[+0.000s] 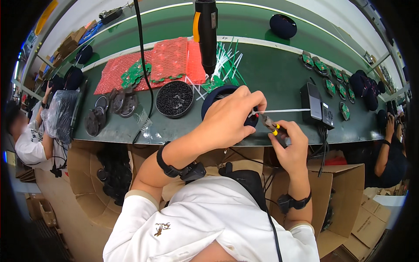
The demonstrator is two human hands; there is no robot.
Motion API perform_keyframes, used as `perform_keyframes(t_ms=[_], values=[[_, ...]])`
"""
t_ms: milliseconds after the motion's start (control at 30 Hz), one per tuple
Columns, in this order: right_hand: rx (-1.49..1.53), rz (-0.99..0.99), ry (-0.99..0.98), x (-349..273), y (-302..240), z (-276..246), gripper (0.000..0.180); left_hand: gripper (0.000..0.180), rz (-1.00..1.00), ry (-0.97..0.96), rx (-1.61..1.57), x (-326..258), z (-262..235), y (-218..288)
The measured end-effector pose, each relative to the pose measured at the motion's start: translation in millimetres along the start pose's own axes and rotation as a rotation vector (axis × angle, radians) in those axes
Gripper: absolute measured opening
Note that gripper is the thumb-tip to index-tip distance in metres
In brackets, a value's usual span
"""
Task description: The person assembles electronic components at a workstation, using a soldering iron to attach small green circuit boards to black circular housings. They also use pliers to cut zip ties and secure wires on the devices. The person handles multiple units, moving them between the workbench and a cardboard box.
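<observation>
My left hand (229, 115) is curled over a dark blue rounded housing (212, 98) at the front of the table and grips it, covering most of it. In my right hand (293, 146) is a pair of cutting pliers (269, 123) with yellow-and-black handles. The plier jaws are beside my left fingertips, close to a small red part. A white cable tie (286, 110) runs from there to the right, toward a black box-shaped device. Whether the jaws touch the tie cannot be made out.
A black electric screwdriver (206, 39) hangs above the table. A round tub of black screws (174, 99) stands left, near red bubble wrap (168, 59), green circuit boards (136, 74) and loose ties. The black device (311, 102) is right. Cardboard boxes (345, 205) stand below; people work either side.
</observation>
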State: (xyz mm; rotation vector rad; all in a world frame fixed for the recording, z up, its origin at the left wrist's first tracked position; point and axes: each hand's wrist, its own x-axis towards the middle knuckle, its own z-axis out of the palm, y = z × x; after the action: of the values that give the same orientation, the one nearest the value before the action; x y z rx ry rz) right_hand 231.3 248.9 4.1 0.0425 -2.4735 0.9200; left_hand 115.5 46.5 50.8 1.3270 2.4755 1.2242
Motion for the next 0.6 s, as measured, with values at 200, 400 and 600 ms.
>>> perform_keyframes(t_ms=[200,400,600], values=[[0.035,-0.013,-0.008,6.1,-2.2,8.0,0.034,0.047,-0.009,-0.006,-0.015,0.2,-1.2,0.6],[0.065,-0.029,-0.027,5.1,-0.3,5.8,0.034,0.047,0.001,0.005,-0.014,-0.2,-0.9,-0.6],[0.048,-0.012,-0.052,6.1,-0.5,5.9,0.034,0.046,-0.015,-0.002,-0.026,-0.5,-2.6,0.8]])
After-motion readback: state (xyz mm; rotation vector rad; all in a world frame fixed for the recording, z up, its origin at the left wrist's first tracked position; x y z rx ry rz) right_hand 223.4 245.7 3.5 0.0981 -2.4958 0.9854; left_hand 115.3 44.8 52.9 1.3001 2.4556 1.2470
